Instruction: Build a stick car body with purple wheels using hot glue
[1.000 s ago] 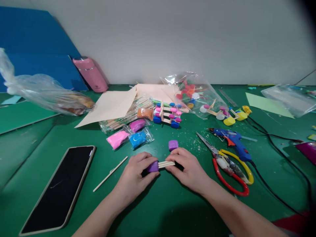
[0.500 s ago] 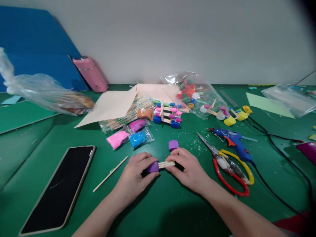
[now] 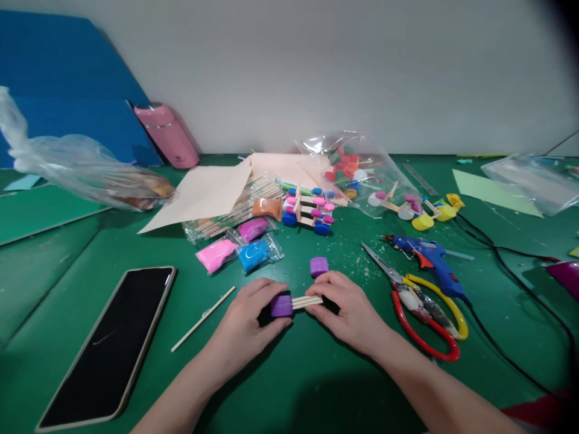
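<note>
Low over the table, my left hand [image 3: 251, 316] is closed on a purple clay block [image 3: 281, 305] between thumb and fingers. Several short wooden sticks [image 3: 307, 302] run out of the block's right side, lying close together. My right hand [image 3: 346, 307] pinches the free ends of those sticks. A second purple clay block [image 3: 319, 266] rests on the table just beyond my right fingertips. Left of my left hand lies a single longer wooden stick [image 3: 203, 319], apart from it.
On the right lie red-and-yellow-handled scissors [image 3: 425, 313] and a blue glue gun [image 3: 427, 259] with its cord. A phone [image 3: 108, 343] is at left. Behind are clay packets [image 3: 253, 254], small stick-and-clay pieces [image 3: 307, 211] and a plastic bag of coloured pieces [image 3: 353, 169].
My left fingers have shifted slightly on the purple block, so more of its face shows. The right hand still pinches the stick ends.
</note>
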`<state>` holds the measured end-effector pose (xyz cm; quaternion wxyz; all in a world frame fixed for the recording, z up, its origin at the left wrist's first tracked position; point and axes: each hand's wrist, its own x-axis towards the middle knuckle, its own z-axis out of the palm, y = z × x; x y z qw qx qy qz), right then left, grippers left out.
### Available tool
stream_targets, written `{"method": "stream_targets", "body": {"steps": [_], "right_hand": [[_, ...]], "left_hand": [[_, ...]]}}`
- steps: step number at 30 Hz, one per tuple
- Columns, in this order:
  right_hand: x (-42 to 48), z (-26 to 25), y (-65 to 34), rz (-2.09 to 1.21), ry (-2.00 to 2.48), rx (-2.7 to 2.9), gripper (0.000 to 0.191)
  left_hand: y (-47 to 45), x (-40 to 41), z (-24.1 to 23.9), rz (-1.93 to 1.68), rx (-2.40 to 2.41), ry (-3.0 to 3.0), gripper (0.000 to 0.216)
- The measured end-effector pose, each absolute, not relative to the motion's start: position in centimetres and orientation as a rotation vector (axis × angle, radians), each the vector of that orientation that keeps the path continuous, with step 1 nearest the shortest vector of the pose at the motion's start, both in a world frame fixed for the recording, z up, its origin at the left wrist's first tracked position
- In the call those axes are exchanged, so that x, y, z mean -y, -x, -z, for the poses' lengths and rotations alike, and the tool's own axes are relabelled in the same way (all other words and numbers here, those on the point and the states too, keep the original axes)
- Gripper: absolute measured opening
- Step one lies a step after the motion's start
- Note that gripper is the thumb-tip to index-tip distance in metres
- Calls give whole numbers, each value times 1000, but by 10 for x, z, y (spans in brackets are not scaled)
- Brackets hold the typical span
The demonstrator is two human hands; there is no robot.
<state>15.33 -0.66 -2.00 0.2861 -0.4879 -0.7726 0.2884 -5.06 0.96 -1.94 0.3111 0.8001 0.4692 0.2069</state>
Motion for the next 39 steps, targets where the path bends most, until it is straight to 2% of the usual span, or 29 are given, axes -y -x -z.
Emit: {"method": "stream_targets", "body": {"steps": [8,22,39], "right_hand": [[7,22,-155,-777,1309,2047,13],[6,22,-155,-787,1304,2045,13],[6,23,-154,-722,1313,2077,11]], "left_hand": [[50,-11,15,-547,-1187,-2081,19],[48,-11,13,-570,-1134,-2071,12],[47,-11,13,-583,-1098,-2053,17]]}}
